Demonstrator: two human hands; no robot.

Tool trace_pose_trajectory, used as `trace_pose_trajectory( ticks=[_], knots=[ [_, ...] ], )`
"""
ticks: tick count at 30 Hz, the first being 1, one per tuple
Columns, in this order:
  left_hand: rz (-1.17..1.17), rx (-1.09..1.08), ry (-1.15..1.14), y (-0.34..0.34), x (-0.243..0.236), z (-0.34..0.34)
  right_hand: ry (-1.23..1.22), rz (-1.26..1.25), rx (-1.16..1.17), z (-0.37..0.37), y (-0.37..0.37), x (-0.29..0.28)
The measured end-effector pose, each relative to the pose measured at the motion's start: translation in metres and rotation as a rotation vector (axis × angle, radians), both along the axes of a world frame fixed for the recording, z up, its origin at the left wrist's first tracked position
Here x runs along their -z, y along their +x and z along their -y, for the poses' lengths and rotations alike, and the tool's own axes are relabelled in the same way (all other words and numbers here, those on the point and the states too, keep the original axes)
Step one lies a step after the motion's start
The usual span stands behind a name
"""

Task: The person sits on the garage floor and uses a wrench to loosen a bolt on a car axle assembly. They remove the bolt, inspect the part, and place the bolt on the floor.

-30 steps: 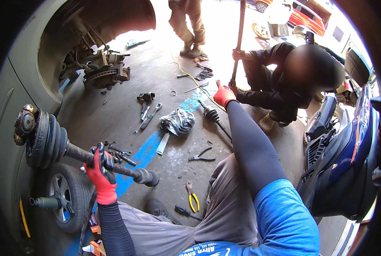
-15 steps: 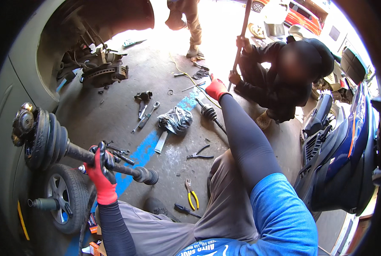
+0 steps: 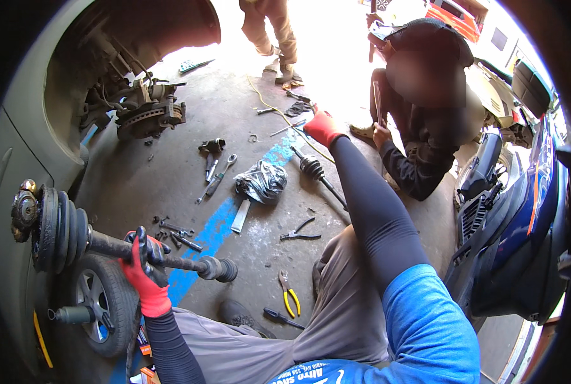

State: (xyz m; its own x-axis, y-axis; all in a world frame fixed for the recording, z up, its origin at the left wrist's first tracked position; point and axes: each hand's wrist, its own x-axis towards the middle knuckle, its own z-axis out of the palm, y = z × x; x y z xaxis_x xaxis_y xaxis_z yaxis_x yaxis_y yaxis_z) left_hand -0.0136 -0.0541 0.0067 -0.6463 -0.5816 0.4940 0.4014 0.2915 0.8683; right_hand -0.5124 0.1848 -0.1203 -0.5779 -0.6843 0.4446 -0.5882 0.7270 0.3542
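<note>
My left hand (image 3: 146,272), in a red-and-black glove, is closed round an axle shaft (image 3: 108,244) with rubber boots at both ends, held over a wheel (image 3: 114,289). My right hand (image 3: 322,128), in a red glove, is stretched forward with its fingers partly curled; whatever they hold, if anything, is hidden. Near it lie a second axle (image 3: 329,191) and a thin yellow cord (image 3: 258,96). Below are a plastic-wrapped bundle (image 3: 260,183), ratchets and sockets (image 3: 214,180), loose wrenches (image 3: 176,227), black-handled pliers (image 3: 300,232), yellow-handled pliers (image 3: 289,294) and a screwdriver (image 3: 284,318).
A car's open wheel arch with exposed brake disc (image 3: 148,118) is at upper left. A crouching person in dark clothes (image 3: 420,153) grips an upright bar (image 3: 376,99) at right. A motorbike (image 3: 509,224) lines the right side. Another person's legs (image 3: 273,35) are at top.
My right hand has moved left and slightly up. The axle in my left hand has dipped at its boot end. The crouching person has leaned lower, and their hands and bar have shifted.
</note>
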Motion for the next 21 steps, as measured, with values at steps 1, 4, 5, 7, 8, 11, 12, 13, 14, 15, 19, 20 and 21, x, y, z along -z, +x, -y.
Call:
trace_pose_trajectory(
  ticks=[1,4,5,7,8,11,12,13,14,15,19,20,21],
  knots=[
    [0.007,-0.013,0.006,-0.001,-0.002,-0.002,-0.354,0.489,0.012,-0.003,0.007,-0.004],
    [0.027,-0.092,0.228,-0.005,-0.007,-0.006,-0.546,0.766,0.036,-0.015,0.044,-0.021],
    [0.022,-0.097,0.236,-0.005,-0.007,-0.007,-0.472,0.806,0.073,-0.019,0.057,-0.026],
    [0.025,-0.129,0.201,-0.005,-0.008,-0.008,-0.356,0.882,0.002,-0.028,0.076,-0.032],
    [0.024,-0.127,0.207,-0.004,-0.008,-0.007,-0.306,0.934,-0.053,-0.033,0.081,-0.033],
    [0.038,-0.186,0.020,0.000,-0.007,-0.006,-0.188,1.004,-0.092,-0.049,0.079,-0.026],
    [-0.004,-0.157,0.088,0.001,-0.008,-0.006,-0.155,1.009,-0.062,-0.053,0.074,-0.022],
    [0.009,-0.148,0.155,0.003,-0.009,-0.005,-0.186,1.070,-0.034,-0.057,0.070,-0.018],
    [0.029,-0.206,0.144,0.002,-0.009,-0.006,-0.204,1.161,0.052,-0.060,0.065,-0.016],
    [0.043,-0.213,0.110,0.004,-0.010,-0.005,-0.224,1.153,0.042,-0.062,0.062,-0.014],
    [0.002,-0.187,0.190,0.004,-0.012,-0.008,-0.269,1.191,0.087,-0.065,0.061,-0.017],
    [0.020,-0.211,0.151,0.004,-0.013,-0.008,-0.280,1.208,0.101,-0.065,0.064,-0.020],
    [0.038,-0.234,0.111,0.003,-0.014,-0.008,-0.268,1.196,0.096,-0.063,0.066,-0.022]
  ],
)
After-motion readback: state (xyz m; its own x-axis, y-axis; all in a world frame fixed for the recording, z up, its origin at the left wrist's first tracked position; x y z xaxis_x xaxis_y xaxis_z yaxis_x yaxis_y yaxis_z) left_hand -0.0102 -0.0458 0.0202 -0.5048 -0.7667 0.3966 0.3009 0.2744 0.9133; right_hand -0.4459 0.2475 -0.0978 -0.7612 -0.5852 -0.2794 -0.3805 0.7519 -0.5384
